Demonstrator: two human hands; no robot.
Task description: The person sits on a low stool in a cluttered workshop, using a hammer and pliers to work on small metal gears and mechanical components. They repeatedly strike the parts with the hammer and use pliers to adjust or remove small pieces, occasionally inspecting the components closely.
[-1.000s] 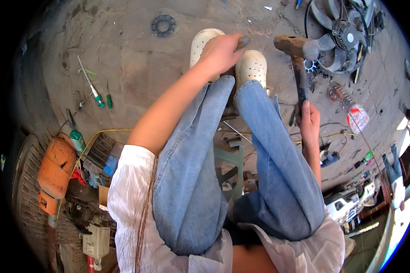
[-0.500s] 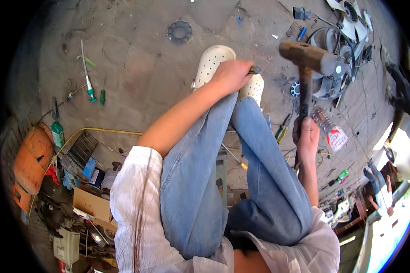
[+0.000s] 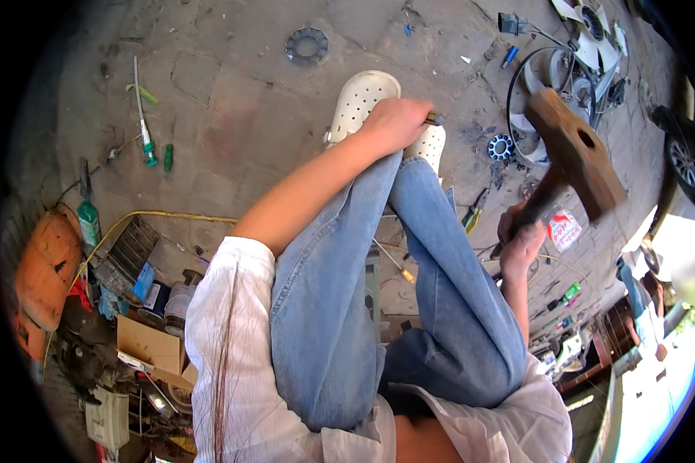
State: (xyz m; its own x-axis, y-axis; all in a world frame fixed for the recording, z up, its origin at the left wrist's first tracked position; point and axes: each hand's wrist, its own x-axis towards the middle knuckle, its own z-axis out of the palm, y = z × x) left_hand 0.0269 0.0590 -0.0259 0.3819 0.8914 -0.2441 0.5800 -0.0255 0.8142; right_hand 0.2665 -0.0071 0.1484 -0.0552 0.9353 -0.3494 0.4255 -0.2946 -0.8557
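Note:
A hammer with a heavy rusty head (image 3: 570,150) and a dark handle is raised on the right, tilted, with my right hand (image 3: 522,245) closed around the handle. My left hand (image 3: 396,123) is closed in front of my knees, over the white clogs (image 3: 363,92). From that fist sticks out the dark round end of a short rod (image 3: 435,119), possibly a chisel or punch. The rest of the rod is hidden by my fingers and legs, so what it touches cannot be seen.
Fan and metal ring parts (image 3: 591,46) lie at the far right, near a plastic bottle (image 3: 564,230) and pliers (image 3: 476,211). To the left are a green-handled screwdriver (image 3: 148,150), a cardboard box (image 3: 150,343), an orange casing (image 3: 48,270) and a yellow cable (image 3: 170,214).
The hammer head has swung up and to the right, larger in view and tilted, while my right hand shifted slightly down. My left hand stays nearly in place with the rod.

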